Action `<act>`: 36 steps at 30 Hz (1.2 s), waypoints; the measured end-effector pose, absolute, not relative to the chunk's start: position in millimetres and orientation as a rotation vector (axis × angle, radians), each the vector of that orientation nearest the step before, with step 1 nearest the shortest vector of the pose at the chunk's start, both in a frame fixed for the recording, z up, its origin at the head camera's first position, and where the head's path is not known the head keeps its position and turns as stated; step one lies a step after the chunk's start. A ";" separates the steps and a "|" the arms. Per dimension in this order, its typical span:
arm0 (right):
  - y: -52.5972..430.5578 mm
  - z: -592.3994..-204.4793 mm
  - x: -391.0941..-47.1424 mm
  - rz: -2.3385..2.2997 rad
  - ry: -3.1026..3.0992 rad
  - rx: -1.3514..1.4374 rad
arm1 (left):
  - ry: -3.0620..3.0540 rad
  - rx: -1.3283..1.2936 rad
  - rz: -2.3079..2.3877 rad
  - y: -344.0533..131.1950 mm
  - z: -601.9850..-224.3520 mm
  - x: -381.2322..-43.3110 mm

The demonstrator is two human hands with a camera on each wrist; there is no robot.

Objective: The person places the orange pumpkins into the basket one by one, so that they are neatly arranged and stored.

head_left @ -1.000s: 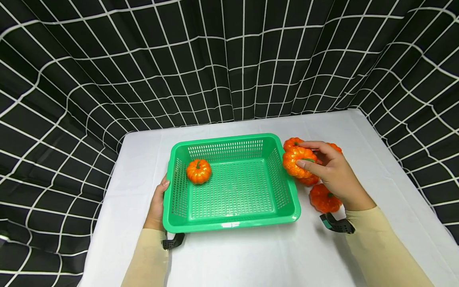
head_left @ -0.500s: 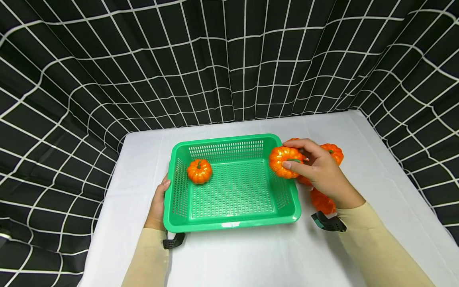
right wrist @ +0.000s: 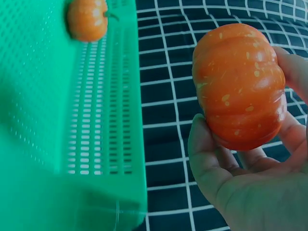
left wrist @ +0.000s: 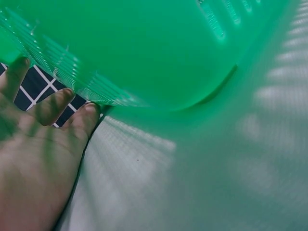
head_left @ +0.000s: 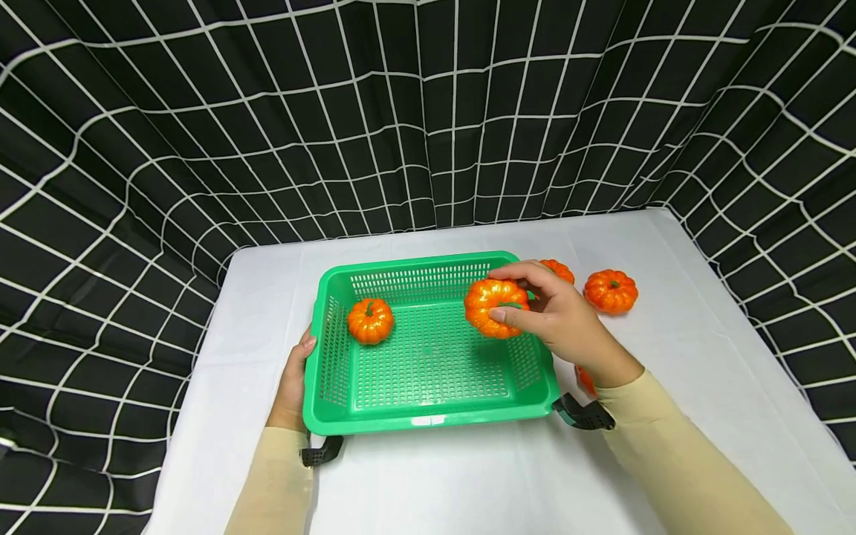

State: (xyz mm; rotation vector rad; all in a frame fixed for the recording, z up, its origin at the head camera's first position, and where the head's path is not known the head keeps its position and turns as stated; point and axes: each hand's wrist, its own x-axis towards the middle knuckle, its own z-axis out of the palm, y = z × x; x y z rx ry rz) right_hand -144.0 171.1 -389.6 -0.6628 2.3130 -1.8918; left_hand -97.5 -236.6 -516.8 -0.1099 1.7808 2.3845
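The place looks like a curtained-off booth, such as a lab or studio might set up; which kind of building holds it cannot be told. Black curtains [head_left: 394, 104] with a white grid hang in folds behind and along both sides, closing off the view of any room. They enclose a plain surface [head_left: 441, 483] covered in white cloth, evenly lit. Black devices [head_left: 588, 414] worn at both wrists also suit a recording setup more than a kitchen or shop.
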 end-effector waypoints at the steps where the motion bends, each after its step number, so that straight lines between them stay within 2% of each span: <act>1: 168.5 -389.1 -144.3 -1.895 2.302 -0.676 | 1.782 -0.105 2.383 -236.9 -516.6 -97.4; 10: 147.5 -383.7 -145.4 -1.930 2.208 -0.781 | 1.795 -0.084 2.386 -236.0 -514.7 -97.8; 36: 101.5 -374.7 -151.5 -1.926 2.134 -0.808 | 1.789 -0.068 2.385 -236.7 -516.5 -98.0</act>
